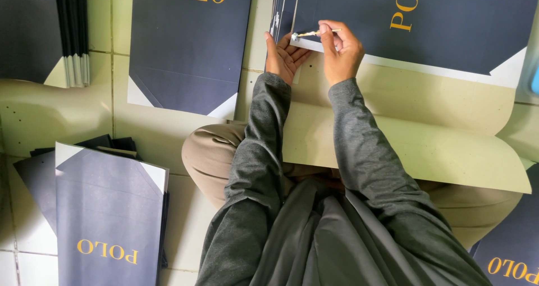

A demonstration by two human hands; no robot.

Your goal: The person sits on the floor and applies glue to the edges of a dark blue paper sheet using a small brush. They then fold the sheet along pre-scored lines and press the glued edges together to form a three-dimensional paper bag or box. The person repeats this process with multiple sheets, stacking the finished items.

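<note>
**A:** What takes up the most room?

**B:** The pale tiled floor [185, 207], with the person sitting on it in grey sleeves and tan trousers. Across the lap and reaching up to the right lies a large unfolded bag sheet [426, 33], navy with gold lettering on the printed side and cream on the inner side, its cream flaps curling toward the knees.

**A:** And around that?

**B:** Another flat navy sheet [185, 56] lies at the top middle, well apart from the hands. A folded navy bag [106, 218] rests at the lower left on top of a small heap of dark pieces. At the top left, a stack of sheets [73, 33] shows only its thin edges. A further navy corner [511, 258] peeks in at the lower right.

**A:** Now the hands?

**B:** They are close together at the upper left corner of the large sheet, near its white edge. The left hand [283, 56] lies palm up with fingers spread, touching the sheet's edge and gripping nothing that I can see. The right hand [341, 47] is just beside it, thumb and fingers pinched on a thin pale stick [314, 34].

**A:** Where does the stick sit?

**B:** It lies nearly level, its left end touching the sheet's corner just above the left fingertips. I cannot tell what is at its tip; it is too small.
</note>
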